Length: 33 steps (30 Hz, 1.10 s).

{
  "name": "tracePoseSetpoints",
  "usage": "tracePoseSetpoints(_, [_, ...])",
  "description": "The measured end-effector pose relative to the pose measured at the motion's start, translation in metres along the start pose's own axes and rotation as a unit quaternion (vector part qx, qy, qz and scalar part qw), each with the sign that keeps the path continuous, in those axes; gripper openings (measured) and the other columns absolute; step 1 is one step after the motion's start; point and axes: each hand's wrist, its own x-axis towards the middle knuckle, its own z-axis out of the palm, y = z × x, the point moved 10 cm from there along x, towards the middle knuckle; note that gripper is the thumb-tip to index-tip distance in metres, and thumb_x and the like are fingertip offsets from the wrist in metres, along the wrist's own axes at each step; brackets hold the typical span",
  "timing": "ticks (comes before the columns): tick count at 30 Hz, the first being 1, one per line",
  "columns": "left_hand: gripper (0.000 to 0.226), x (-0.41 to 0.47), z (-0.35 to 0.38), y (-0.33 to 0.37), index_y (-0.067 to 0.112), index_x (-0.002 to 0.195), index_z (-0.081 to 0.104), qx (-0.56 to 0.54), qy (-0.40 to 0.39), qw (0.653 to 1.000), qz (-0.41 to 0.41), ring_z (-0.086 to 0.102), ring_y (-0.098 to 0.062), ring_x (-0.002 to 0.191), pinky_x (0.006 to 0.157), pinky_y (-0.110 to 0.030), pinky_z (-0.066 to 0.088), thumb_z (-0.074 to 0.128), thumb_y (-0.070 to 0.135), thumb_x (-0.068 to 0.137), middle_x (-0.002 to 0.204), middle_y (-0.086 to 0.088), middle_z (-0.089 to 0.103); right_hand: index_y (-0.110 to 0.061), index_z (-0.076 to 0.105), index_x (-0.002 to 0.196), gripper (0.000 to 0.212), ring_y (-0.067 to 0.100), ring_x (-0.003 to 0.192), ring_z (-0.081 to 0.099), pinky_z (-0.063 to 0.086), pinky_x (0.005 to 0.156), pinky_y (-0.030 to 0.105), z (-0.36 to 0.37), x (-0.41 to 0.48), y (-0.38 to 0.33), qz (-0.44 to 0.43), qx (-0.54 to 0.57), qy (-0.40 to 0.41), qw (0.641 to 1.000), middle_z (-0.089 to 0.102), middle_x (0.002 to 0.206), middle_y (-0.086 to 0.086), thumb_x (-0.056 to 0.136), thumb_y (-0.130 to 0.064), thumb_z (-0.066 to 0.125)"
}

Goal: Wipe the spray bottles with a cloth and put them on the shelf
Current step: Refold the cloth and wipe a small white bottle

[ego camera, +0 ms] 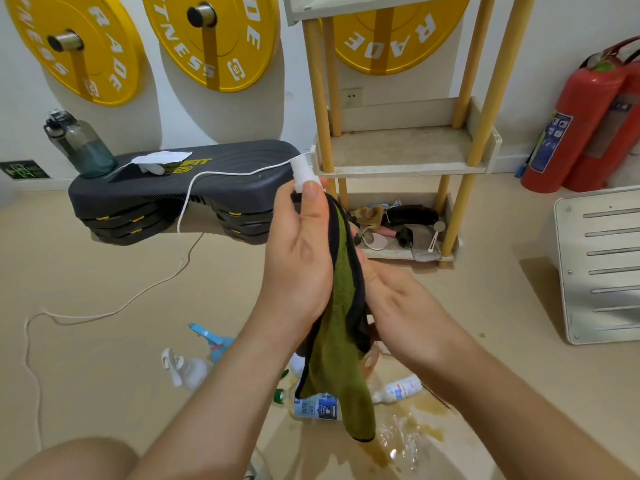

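Beige floor (104,271), smooth. Yellowish wet spill (415,420) at the bottom right, beside the bottles lying there.

Left hand (301,254) is clamped on a small white spray bottle (303,174), thumb up on its neck, held in the air in front of the shelf (405,164). A green cloth (339,323) with dark edging is sandwiched between both hands and hangs down. Right hand (398,299) presses against the cloth from the other side; its fingers are hidden behind the fabric, so I can't tell if they're curled.

On the floor under the hands: blue trigger sprayer (211,337), clear trigger sprayer (183,368), labelled bottle (315,407), white bottle (398,389), all on their sides.

Shelf has yellow posts and pale trays. The middle tray is dusty; the bottom tray holds mixed clutter.

Room: white wall with yellow weight plates (211,39). Dark step platform (180,188) against the wall, with a water bottle (81,147) at its left end. A white cable (183,216) runs over the platform and down across the floor. Red fire extinguishers (581,116) in the right corner, slotted white panel (602,265) near them.
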Motion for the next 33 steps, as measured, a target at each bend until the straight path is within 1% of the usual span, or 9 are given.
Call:
tracePoseSetpoints(4, [0.022,0.001,0.005,-0.002,0.032,0.113,0.049,0.048,-0.043,0.995,0.072,0.063,-0.031,0.095,0.089,-0.052,0.051,0.041,0.046,0.098,0.100,-0.013,0.064,0.006,0.068,0.095,0.050,0.029,0.072,0.069,0.061,0.073,0.045,-0.012,-0.003,0.011,0.051,0.154,0.003,0.987,0.071,0.086,0.027,0.104,-0.038,0.044])
tracePoseSetpoints(6, [0.026,-0.005,0.014,-0.008,0.033,0.117,0.047,0.054,-0.078,0.992,0.089,0.065,-0.023,0.096,0.089,-0.049,0.052,0.044,0.045,0.095,0.101,0.003,0.066,0.006,0.072,0.093,0.031,0.024,0.068,0.071,0.061,0.063,0.033,-0.017,-0.002,0.014,0.056,0.261,0.026,0.963,0.073,0.082,0.022,0.100,-0.016,0.052])
tracePoseSetpoints(9, [0.027,-0.016,0.028,-0.023,0.031,0.120,0.048,0.052,-0.110,0.989,0.082,0.066,-0.009,0.098,0.089,-0.030,0.050,0.047,0.040,0.094,0.104,0.016,0.065,0.006,0.073,0.094,0.025,0.024,0.068,0.070,0.060,0.060,0.028,-0.030,-0.004,0.008,0.027,0.298,0.059,0.952,0.073,0.083,0.023,0.083,-0.014,0.062])
tracePoseSetpoints(14, [0.028,-0.029,0.033,-0.032,0.032,0.119,0.047,0.127,-0.117,0.981,0.083,0.062,-0.001,0.096,0.080,-0.009,0.043,0.057,0.028,0.093,0.105,0.016,0.063,-0.005,0.074,0.093,0.028,0.045,0.081,0.070,0.060,0.076,0.056,-0.047,-0.001,0.011,0.036,0.046,0.057,0.997,0.072,0.087,0.028,0.096,0.001,0.048])
tracePoseSetpoints(18, [0.033,-0.031,0.033,-0.024,0.033,0.119,0.051,0.229,-0.107,0.960,0.116,0.058,-0.005,0.085,0.071,-0.014,0.044,0.062,0.036,0.088,0.100,0.010,0.063,-0.020,0.076,0.086,0.024,0.010,0.064,0.064,0.056,0.066,0.034,-0.065,-0.003,-0.005,0.033,-0.220,0.056,0.973,0.070,0.072,-0.002,0.090,-0.012,0.053])
tracePoseSetpoints(23, [0.030,-0.030,0.033,-0.017,0.035,0.116,0.047,0.295,-0.122,0.937,0.139,0.052,-0.006,0.074,0.065,-0.011,0.039,0.053,0.050,0.091,0.084,0.015,0.058,-0.026,0.078,0.088,0.010,0.010,0.079,0.067,0.059,0.071,0.035,-0.095,-0.010,-0.022,0.012,0.081,0.111,0.990,0.073,0.090,-0.002,0.086,-0.021,0.070])
tracePoseSetpoints(28, [0.035,-0.035,0.041,0.001,0.029,0.123,0.053,0.333,-0.148,0.908,0.207,0.057,-0.011,0.083,0.066,-0.019,0.040,0.030,0.044,0.102,0.091,0.013,0.064,-0.015,0.069,0.109,0.022,0.012,0.090,0.072,0.055,0.074,0.024,-0.077,-0.011,0.003,0.025,0.231,0.117,0.966,0.076,0.100,0.003,0.089,-0.024,0.066])
tracePoseSetpoints(30, [0.039,-0.030,0.035,0.004,0.022,0.122,0.062,0.311,-0.137,0.916,0.213,0.060,-0.008,0.082,0.068,-0.013,0.042,0.031,0.037,0.104,0.090,0.014,0.064,-0.012,0.065,0.116,0.026,0.015,0.098,0.072,0.057,0.081,0.031,-0.073,-0.011,0.006,0.015,0.273,0.132,0.953,0.076,0.104,0.007,0.091,-0.019,0.063])
tracePoseSetpoints(33, [0.032,-0.019,0.022,0.002,0.016,0.111,0.068,0.303,-0.115,0.926,0.195,0.062,-0.013,0.075,0.064,-0.028,0.045,0.042,0.031,0.102,0.084,0.002,0.072,-0.019,0.059,0.123,0.030,0.018,0.099,0.073,0.061,0.084,0.036,-0.084,-0.013,-0.010,-0.045,0.241,0.181,0.953,0.073,0.106,0.005,0.092,-0.019,0.060])
